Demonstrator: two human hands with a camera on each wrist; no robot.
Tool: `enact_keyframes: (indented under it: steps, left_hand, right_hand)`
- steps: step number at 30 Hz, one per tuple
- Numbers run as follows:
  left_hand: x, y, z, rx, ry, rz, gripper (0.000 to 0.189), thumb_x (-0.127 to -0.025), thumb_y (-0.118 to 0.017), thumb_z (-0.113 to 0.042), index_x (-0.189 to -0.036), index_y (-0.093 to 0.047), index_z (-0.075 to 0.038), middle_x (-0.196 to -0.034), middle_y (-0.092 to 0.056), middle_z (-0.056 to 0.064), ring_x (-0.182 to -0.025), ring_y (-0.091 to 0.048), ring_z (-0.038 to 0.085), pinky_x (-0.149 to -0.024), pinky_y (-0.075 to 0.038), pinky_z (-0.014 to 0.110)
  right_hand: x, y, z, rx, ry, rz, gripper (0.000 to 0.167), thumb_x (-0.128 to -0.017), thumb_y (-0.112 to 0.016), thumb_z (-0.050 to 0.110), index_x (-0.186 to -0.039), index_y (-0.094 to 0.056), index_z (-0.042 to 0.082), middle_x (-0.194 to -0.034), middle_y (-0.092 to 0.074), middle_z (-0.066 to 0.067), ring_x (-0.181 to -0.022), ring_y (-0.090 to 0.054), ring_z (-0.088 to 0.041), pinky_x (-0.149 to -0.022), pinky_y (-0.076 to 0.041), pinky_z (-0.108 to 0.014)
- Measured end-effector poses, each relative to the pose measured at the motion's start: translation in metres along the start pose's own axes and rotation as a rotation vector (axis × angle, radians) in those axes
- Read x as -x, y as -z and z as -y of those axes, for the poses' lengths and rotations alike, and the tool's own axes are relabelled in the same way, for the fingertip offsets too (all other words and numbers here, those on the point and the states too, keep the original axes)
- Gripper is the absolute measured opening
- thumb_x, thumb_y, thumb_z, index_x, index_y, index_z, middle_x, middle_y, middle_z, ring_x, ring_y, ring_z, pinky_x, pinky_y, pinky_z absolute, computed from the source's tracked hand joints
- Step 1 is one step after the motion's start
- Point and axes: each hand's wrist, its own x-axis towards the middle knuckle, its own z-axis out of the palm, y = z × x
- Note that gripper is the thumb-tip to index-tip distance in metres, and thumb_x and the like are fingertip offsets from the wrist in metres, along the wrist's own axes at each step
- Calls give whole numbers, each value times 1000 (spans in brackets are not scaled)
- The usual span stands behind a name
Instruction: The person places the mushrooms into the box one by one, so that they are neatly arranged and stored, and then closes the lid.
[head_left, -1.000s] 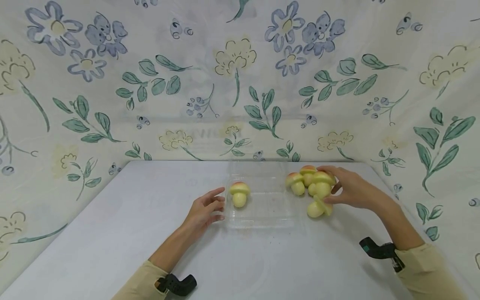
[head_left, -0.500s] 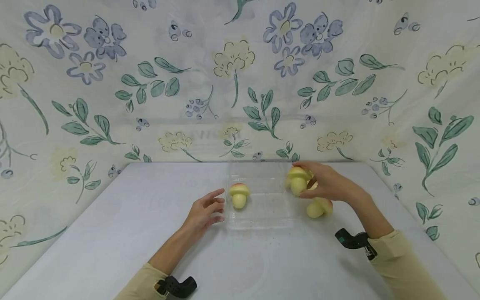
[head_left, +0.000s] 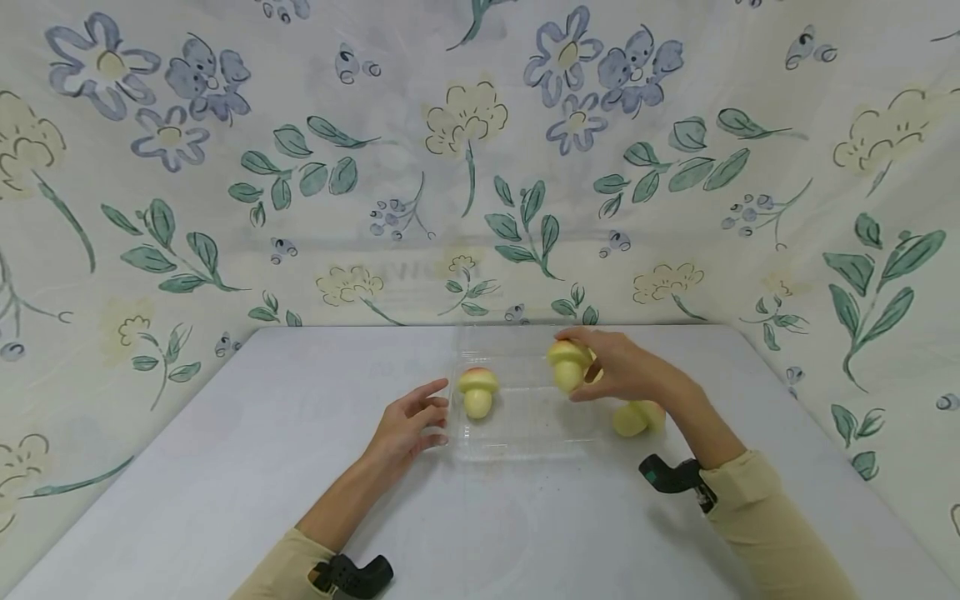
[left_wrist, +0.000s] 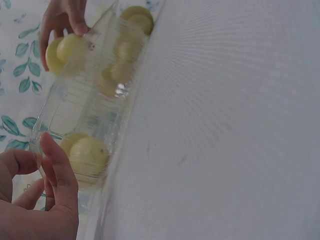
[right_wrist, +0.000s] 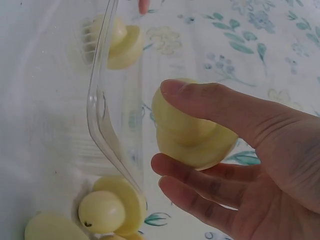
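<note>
My right hand pinches a toy mushroom, pale yellow with a reddish cap top, between thumb and fingers. It holds the mushroom above the right part of a clear plastic box. In the right wrist view the held mushroom is raised beside the box's rim. Another mushroom stands inside the box at its left side. My left hand has its fingers spread against the box's left wall, touching it. In the left wrist view the fingers lie at that wall.
Right of the box, a mushroom lies tipped on the white table. More mushrooms behind my right hand are mostly hidden; the right wrist view shows one mushroom there. A floral cloth hangs behind the table.
My right hand has taken a mushroom from the group at the right and carried it left, over the box. The left hand stays at the box's left wall.
</note>
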Motion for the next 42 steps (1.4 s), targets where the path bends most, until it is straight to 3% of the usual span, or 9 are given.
enact_keyframes:
  steps: [9, 27, 34, 39, 42]
  left_hand:
    - [0, 0, -1, 1, 2, 5, 54, -95, -53, -1, -147, -44, -11, -108, -54, -1, -88, -54, 12, -66, -55, 21]
    - [-1, 0, 1, 9, 0, 2, 54, -95, -53, 0, -147, -43, -10, -105, -55, -3, -89, -54, 13, -66, -55, 21]
    - [-1, -1, 2, 23, -1, -5, 52, -95, -53, 0, -146, -45, -11, -104, -55, -3, -89, -55, 13, -65, -55, 21]
    - [-1, -1, 2, 27, -6, -4, 53, -95, -53, 0, -147, -44, -10, -104, -55, -3, -88, -55, 13, -65, -54, 21]
    - [-1, -1, 1, 18, -5, -1, 54, -94, -54, 0, -147, -44, -10, -105, -55, -3, -88, -55, 13, -65, -55, 21]
  right_hand:
    - [-13, -9, 6, -11, -53, 59, 81, -79, -83, 21, -146, -39, 15, -127, -57, -8, -93, -64, -20, -81, -54, -29]
    - [-43, -37, 3, 85, -17, 148, 79, -79, -82, 28, -145, -41, 12, -122, -63, -5, -83, -63, -12, -80, -53, -28]
    - [-55, -47, 7, 180, -22, 150, 77, -80, -80, 30, -145, -41, 14, -126, -61, -4, -105, -56, -19, -94, -47, -39]
    - [-60, -52, 14, 212, -73, 142, 77, -81, -79, 30, -147, -41, 19, -133, -56, -8, -118, -53, -26, -100, -45, -45]
    - [-61, -55, 19, 242, -124, 145, 77, -81, -79, 32, -147, -40, 24, -132, -52, -11, -114, -52, -25, -96, -47, -44]
